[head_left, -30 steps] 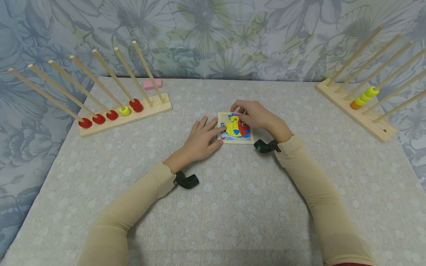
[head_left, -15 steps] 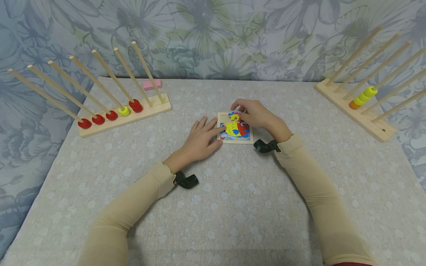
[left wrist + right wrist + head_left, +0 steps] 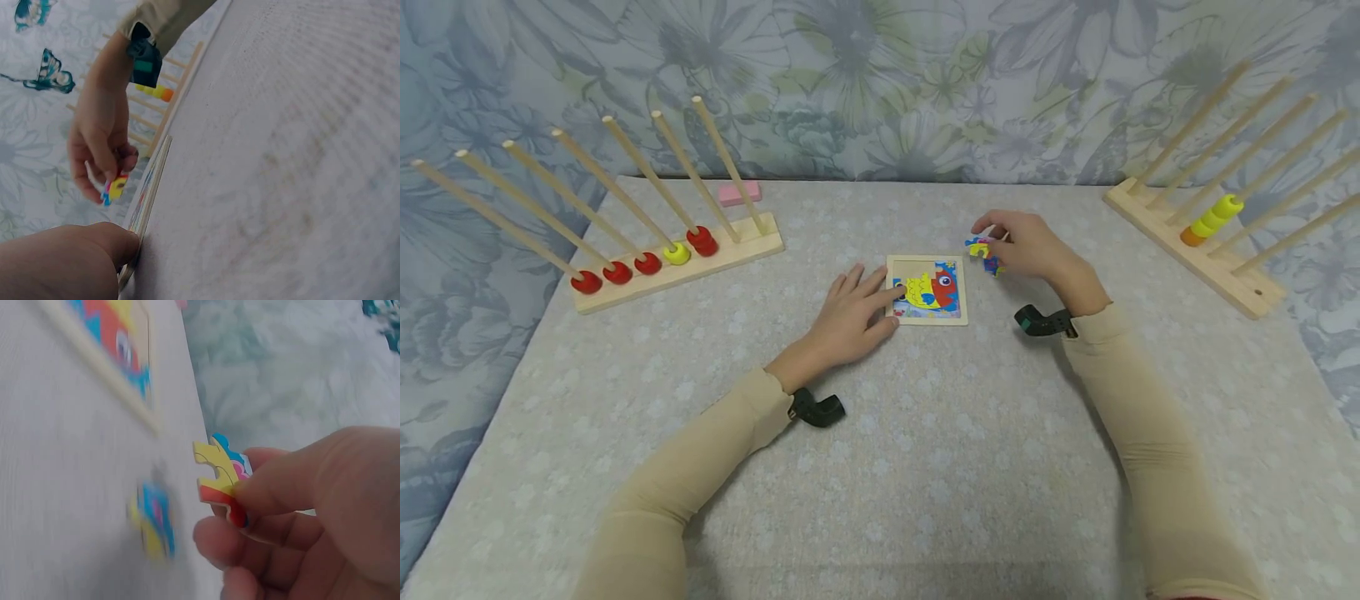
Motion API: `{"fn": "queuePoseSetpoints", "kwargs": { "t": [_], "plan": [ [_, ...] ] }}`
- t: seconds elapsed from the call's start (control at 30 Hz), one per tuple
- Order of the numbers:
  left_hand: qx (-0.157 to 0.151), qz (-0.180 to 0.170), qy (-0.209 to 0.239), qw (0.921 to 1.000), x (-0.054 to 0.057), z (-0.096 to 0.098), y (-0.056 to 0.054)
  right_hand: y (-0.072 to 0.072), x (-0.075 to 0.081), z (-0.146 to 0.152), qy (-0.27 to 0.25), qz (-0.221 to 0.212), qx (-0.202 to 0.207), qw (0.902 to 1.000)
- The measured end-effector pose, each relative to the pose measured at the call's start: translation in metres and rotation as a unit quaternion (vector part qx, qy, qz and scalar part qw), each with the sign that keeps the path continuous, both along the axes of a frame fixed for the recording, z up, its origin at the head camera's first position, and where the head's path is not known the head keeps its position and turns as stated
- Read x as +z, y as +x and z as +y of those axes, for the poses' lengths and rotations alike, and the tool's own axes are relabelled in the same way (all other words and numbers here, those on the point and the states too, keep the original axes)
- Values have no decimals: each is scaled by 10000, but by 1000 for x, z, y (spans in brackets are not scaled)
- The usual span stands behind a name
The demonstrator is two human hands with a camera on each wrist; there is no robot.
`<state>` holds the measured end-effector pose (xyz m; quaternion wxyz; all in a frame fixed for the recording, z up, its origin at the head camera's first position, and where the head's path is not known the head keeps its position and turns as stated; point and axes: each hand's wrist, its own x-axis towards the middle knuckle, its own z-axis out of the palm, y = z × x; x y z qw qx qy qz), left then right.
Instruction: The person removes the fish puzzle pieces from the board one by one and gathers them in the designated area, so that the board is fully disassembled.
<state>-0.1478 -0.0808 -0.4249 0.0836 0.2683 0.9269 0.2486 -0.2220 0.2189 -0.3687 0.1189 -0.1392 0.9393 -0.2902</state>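
A small wooden-framed fish puzzle [image 3: 927,290] lies flat on the table, its upper left part showing bare wood. My left hand [image 3: 850,321] rests at its left side with fingers spread, the index fingertip on the picture and the thumb at the frame's edge. To the right of the frame, my right hand [image 3: 1026,244] pinches a yellow, red and blue puzzle piece [image 3: 219,478] between thumb and fingers, above the table. Below it a second puzzle piece [image 3: 155,519], blue and yellow, lies on the table, blurred in the right wrist view.
At the left stands a wooden peg rack [image 3: 730,248] with red and yellow beads on some pegs. Another peg rack [image 3: 1255,292] with yellow and orange beads is at the right. A pink block [image 3: 739,193] lies near the back wall.
My right hand has lifted the puzzle piece out of the frame's top and moved right with it, uncovering the second piece beside the frame. My left hand has stayed in place.
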Motion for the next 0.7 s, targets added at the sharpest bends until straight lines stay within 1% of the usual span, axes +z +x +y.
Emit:
{"fn": "queuePoseSetpoints", "kwargs": {
  "t": [0.07, 0.17, 0.27, 0.57, 0.7],
  "plan": [
    [8, 3, -4, 10000, 0, 0, 0, 1, 0, 14, 61, 44, -150, 9999],
    [7, -21, -25, 10000, 0, 0, 0, 4, 0, 32, 67, -18, -379, 9993],
    [21, -46, -65, 10000, 1, 0, 0, 6, -1, 44, 68, -90, -492, 9987],
    [14, -20, -21, 10000, 0, -1, 0, 6, -5, 55, 33, -159, -590, 9981],
    [7, -2, -28, 10000, 0, -1, 0, 5, -9, 58, 19, -381, -613, 9974]
  ]
}}
